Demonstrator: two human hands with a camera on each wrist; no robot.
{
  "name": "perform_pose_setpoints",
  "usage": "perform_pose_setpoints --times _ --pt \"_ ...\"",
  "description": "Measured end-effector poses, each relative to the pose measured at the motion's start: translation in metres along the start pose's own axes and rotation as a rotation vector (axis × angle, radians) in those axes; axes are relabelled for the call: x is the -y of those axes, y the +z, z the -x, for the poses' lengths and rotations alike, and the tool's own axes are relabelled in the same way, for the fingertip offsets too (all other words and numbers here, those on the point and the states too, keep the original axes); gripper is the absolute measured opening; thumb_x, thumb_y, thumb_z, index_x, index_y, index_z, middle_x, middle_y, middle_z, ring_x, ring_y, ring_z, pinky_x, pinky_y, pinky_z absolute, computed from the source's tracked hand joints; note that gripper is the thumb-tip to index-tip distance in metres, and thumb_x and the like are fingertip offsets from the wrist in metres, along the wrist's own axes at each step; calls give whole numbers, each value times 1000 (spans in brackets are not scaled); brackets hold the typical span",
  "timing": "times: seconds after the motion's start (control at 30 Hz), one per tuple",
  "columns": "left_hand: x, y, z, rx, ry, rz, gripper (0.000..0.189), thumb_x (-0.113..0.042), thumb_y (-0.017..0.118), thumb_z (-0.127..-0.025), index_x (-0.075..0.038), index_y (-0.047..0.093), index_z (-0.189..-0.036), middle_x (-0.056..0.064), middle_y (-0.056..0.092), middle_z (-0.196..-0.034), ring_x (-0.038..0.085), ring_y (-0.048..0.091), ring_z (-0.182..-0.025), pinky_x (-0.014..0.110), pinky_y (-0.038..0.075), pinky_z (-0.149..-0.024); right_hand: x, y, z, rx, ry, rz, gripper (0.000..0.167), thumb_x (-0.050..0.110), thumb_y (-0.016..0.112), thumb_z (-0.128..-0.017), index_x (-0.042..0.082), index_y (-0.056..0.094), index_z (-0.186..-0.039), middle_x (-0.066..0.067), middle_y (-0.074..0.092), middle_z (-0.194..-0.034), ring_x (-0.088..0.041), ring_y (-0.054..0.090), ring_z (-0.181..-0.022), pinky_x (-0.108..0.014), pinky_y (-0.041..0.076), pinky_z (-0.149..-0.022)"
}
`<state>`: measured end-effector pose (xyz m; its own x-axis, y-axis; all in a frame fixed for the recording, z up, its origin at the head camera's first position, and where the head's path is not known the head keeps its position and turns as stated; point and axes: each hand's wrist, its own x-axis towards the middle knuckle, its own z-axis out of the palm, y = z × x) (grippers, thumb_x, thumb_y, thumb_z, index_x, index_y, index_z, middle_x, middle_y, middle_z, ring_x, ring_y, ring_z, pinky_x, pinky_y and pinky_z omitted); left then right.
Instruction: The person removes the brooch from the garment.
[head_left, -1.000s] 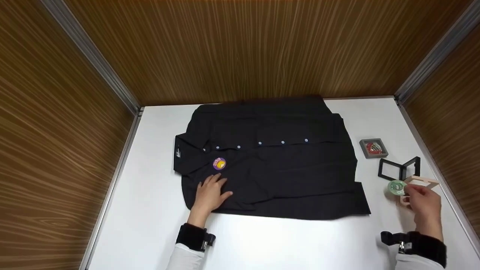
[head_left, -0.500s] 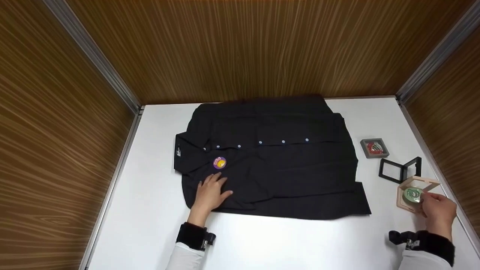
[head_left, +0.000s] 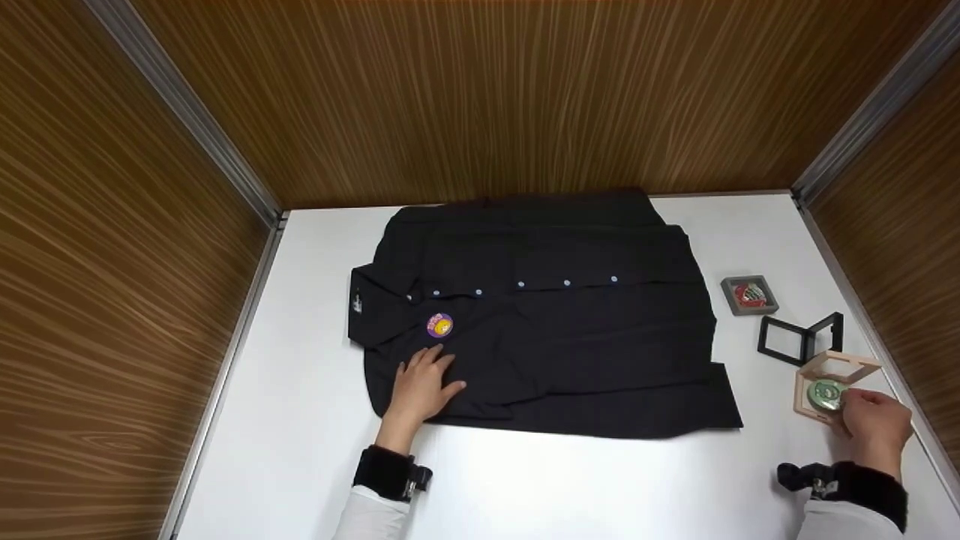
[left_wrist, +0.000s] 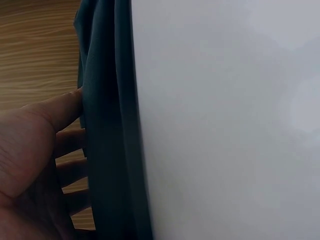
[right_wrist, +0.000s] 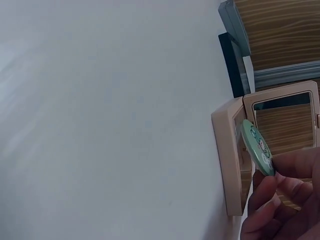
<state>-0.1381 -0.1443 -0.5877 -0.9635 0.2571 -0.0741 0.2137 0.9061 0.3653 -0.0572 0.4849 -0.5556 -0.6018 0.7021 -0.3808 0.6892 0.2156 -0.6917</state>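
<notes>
A dark button-up shirt [head_left: 600,337] lies flat on the white table, with a round purple and yellow badge [head_left: 439,325] on its chest. My left hand [head_left: 420,386] rests on the shirt just below that badge, fingers spread. At the right, a green round badge [right_wrist: 258,147] is pinched by its edge between the thumb and finger of my right hand [head_left: 876,424]. It is over the lower half of an open pale pink hinged frame [right_wrist: 229,155]; whether it touches the inside I cannot tell.
Behind the pink frame stands an open black hinged frame [head_left: 784,340]. Farther back lies a grey frame [head_left: 731,298] with a red badge inside. Wood-grain panels [head_left: 480,97] wall the table [head_left: 562,487] at the back and both sides.
My right hand has moved right and nearer to me, bringing the green badge from beside the pink frame to over it. During the last half second it barely shifts. The left hand stays put.
</notes>
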Motion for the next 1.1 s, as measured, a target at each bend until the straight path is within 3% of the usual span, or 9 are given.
perform_pose_setpoints --times 0.13,0.53,0.9,1.1 --pt "0 1 0 -1 -1 6 55 -43 70 -89 -10 62 -132 15 49 -144 37 40 -134 66 32 -104 -1 1 -1 12 -2 29 33 23 51 -93 -7 61 -104 11 49 -69 -17 46 -78 -21 45 -54" --pt "0 1 2 -4 3 -2 55 -43 70 -89 -10 62 -132 15 49 -143 37 41 -134 66 32 -103 -1 6 4 21 -77 189 59 36 61 -90 -14 52 -121 -19 57 -92 -34 47 -94 -29 39 -60" --pt "0 1 1 -10 11 0 54 -41 70 -89 -9 62 -132 15 48 -144 37 40 -134 66 31 -104 3 4 8 49 -53 181 50 31 64 -90 -13 57 -112 -7 57 -82 -30 47 -90 -25 42 -55" --pt "0 1 1 -10 12 8 54 -41 70 -90 -9 62 -133 15 48 -144 37 40 -135 66 31 -105 4 4 8 50 -49 181 48 28 61 -91 -14 55 -115 -10 57 -84 -30 48 -88 -25 42 -55"
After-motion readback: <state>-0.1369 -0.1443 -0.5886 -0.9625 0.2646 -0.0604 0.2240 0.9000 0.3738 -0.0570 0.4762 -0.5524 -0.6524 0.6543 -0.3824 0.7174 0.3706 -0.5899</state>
